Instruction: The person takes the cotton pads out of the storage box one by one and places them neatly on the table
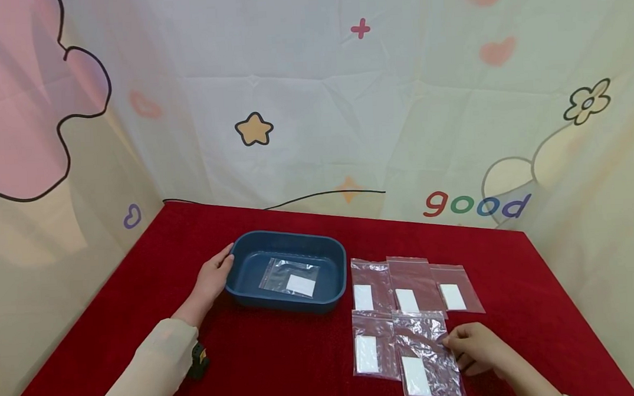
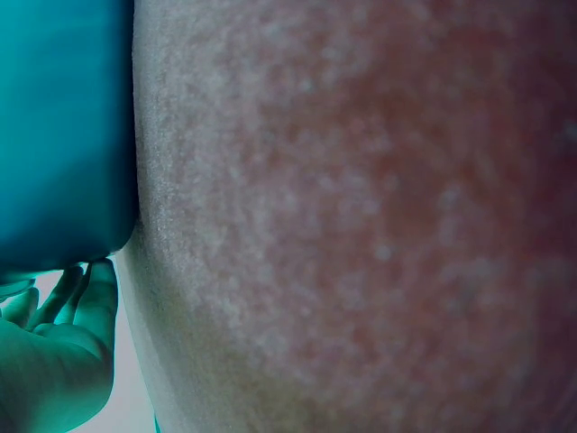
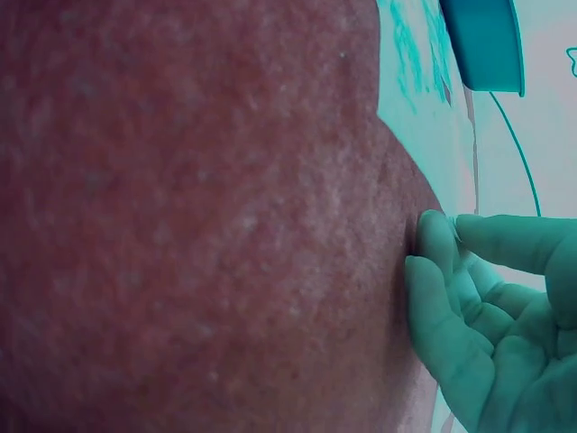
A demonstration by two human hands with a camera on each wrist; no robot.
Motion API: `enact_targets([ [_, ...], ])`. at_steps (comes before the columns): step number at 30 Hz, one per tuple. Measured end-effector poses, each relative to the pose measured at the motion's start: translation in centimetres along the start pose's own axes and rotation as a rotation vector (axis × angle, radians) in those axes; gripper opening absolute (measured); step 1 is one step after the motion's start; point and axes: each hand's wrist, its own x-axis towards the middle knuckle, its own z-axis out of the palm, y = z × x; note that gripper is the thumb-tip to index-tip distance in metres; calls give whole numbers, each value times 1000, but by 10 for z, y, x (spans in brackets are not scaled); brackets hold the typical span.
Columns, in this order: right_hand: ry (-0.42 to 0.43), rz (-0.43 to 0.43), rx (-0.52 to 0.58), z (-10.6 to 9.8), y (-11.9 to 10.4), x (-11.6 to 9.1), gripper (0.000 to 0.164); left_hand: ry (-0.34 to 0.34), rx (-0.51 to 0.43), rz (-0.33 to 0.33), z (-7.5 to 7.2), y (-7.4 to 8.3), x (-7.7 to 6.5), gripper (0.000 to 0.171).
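Note:
A blue basin stands left of centre on the red cloth, with a clear zip bag holding a white card lying inside it. At the basin's left end, my left hand rests its fingers against the outer wall. The left wrist view has those fingers fairly straight along the wall. My right hand pinches the right edge of the nearest zip bag between thumb and forefinger. This bag has a white card in it and lies mostly flat. In the right wrist view the thumb and forefinger meet at the bag's edge.
Right of the basin lie more zip bags with white cards: one at the front left, and a back row of a left bag, a middle bag and a right bag. A printed curtain encloses the table.

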Motion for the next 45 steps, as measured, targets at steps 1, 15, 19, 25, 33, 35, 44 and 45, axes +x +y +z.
enact_targets([
  [1, 6, 7, -11, 0, -1, 0, 25, -1, -2, 0, 0, 0, 0, 53],
  [15, 40, 0, -129, 2, -8, -2, 21, 3, -10, -5, 0, 0, 0, 53],
  [19, 66, 37, -155, 4, -11, -2, 19, -4, -18, -5, 0, 0, 0, 53],
  [25, 68, 39, -183, 4, -14, -3, 21, -10, -26, -6, 0, -1, 0, 53],
  [33, 74, 34, -232, 5, -14, -1, 26, -18, -17, 26, -2, -1, -3, 53],
  [35, 78, 30, -244, 5, -14, -1, 27, -19, -14, 29, -2, -1, -2, 53],
  [44, 70, 36, -281, 3, -16, 0, 31, -23, -18, 16, -1, -1, -3, 53],
  [45, 67, 42, -282, 2, -16, 0, 31, -22, -17, 16, -1, -1, -3, 53],
])
